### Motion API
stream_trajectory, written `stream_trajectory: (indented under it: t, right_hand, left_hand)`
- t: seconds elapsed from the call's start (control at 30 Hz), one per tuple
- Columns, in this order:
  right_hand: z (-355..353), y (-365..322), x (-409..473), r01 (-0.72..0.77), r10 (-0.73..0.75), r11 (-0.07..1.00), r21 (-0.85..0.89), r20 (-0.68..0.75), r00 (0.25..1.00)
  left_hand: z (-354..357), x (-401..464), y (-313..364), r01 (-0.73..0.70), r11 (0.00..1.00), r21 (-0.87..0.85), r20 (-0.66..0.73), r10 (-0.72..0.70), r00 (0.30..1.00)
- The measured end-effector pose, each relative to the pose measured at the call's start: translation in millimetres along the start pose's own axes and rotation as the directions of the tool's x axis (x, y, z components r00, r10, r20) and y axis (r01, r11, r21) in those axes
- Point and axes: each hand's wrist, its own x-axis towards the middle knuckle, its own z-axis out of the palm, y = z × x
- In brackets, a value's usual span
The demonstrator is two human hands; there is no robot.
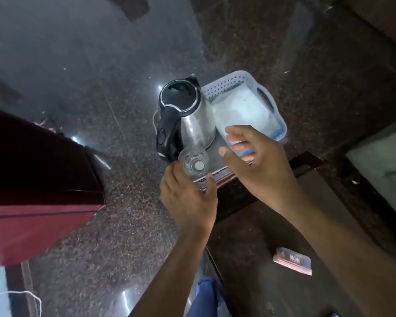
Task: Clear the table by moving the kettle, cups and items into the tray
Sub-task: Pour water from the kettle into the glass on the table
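Observation:
A steel kettle [193,120] with a black lid and handle stands on a small dark table [217,177]. Just right of it sits a pale blue perforated tray [234,82] with a white lining inside. My left hand [188,195] grips a clear glass cup [193,164] at the table's near edge, in front of the kettle handle. My right hand [256,156] holds the near end of the tray, fingers curled over its rim and thumb outside.
Speckled dark stone floor lies all round the small table. A red cabinet [39,197] stands at the left. A small printed packet [293,260] lies on a dark surface at the lower right. A white cord [155,120] hangs behind the kettle.

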Motion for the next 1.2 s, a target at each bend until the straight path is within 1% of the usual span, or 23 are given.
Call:
stream_trajectory:
  t: [0.07, 0.13, 0.27, 0.37, 0.53, 0.67, 0.8, 0.93, 1.03, 1.1, 1.2]
  right_hand:
    - [11.6, -2.3, 11.5, -0.060, 0.060, 0.998, 0.035, 0.014, 0.998]
    - [22.2, -2.6, 18.7, -0.105, 0.102, 0.993, 0.053, 0.050, 0.994]
    - [38.5, 5.8, 26.9, -0.142, 0.138, 0.987, 0.075, 0.051, 0.989]
    - [44.3, 8.7, 28.0, -0.153, 0.151, 0.984, 0.085, 0.041, 0.988]
    - [46.9, 11.6, 28.8, -0.153, 0.151, 0.984, 0.087, 0.032, 0.988]
    - [45.9, 12.2, 27.9, -0.146, 0.144, 0.985, 0.089, 0.020, 0.989]
    - [43.6, 13.4, 29.4, -0.138, 0.137, 0.987, 0.086, 0.018, 0.990]
    - [39.3, 11.8, 32.8, -0.120, 0.120, 0.987, 0.106, 0.010, 0.993]
    - [34.2, 7.3, 37.6, -0.107, 0.109, 0.986, 0.130, -0.013, 0.994]
    - [29.4, 3.0, 41.5, -0.097, 0.102, 0.985, 0.146, -0.027, 0.994]
    - [21.9, -6.5, 47.2, -0.094, 0.103, 0.981, 0.171, -0.045, 0.994]
  left_hand:
    - [5.6, 0.2, -2.2, 0.092, 0.996, -0.023, 0.019, -0.091, 0.996]
    - [12.7, -0.6, -3.4, 0.133, 0.991, -0.015, 0.027, -0.133, 0.991]
    - [31.1, 5.2, -2.2, 0.235, 0.971, -0.046, 0.012, -0.235, 0.972]
    - [43.9, 11.9, 5.5, 0.333, 0.940, -0.076, 0.028, -0.332, 0.943]
    - [58.5, 25.2, 19.8, 0.469, 0.874, -0.125, -0.019, -0.475, 0.880]
    - [66.0, 32.5, 24.2, 0.531, 0.829, -0.177, -0.026, -0.543, 0.839]
    - [70.9, 32.6, 23.7, 0.524, 0.830, -0.189, -0.054, -0.542, 0.839]
    - [66.8, 27.5, 21.9, 0.426, 0.885, -0.189, -0.120, -0.451, 0.884]
    - [58.5, 25.9, 21.4, 0.373, 0.904, -0.206, -0.144, -0.406, 0.903]
    - [48.3, 23.0, 22.5, 0.316, 0.915, -0.249, -0.159, -0.361, 0.919]
    - [29.2, 17.2, 24.2, 0.180, 0.909, -0.377, -0.181, -0.263, 0.948]
